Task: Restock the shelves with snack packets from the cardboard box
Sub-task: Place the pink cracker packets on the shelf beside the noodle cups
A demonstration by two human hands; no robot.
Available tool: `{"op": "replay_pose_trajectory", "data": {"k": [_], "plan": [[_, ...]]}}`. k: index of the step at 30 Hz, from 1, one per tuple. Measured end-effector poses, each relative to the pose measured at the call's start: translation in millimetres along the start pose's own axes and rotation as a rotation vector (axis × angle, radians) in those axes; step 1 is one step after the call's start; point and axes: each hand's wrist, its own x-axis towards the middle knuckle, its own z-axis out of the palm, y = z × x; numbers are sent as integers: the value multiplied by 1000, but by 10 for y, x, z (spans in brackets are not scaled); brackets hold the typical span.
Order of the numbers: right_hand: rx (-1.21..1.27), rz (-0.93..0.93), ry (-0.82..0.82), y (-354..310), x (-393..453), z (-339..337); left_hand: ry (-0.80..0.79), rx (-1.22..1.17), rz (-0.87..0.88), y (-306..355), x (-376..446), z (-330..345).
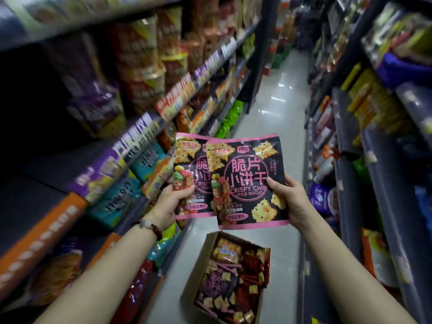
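Observation:
I hold two black-and-pink "Crispy Chip Little Biscuit" packets upright at chest height in the aisle. My left hand [171, 203] grips the rear packet [188, 164] by its lower left edge. My right hand [291, 199] grips the front packet [249, 183] by its right edge; this one overlaps the other. Below them on the floor stands the open cardboard box [197, 272], holding several more snack packets in purple, red and yellow. A bead bracelet sits on my left wrist.
Stocked shelves [163, 104] run along the left, with purple, teal and orange packs at hand height and a dark gap at far left. A second shelf row [364, 127] lines the right. The pale tiled aisle floor [278, 108] stretches ahead between them.

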Motion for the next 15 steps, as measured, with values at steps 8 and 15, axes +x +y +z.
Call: {"op": "replay_pose_trajectory", "data": {"k": [8,15], "plan": [[3,-13,-222,-895,-238,774,128,-90,105,939,-1049,93],[-28,-31,-418,-1278,-624,1348,349,-147,240,1263,-2077,-39]]}}
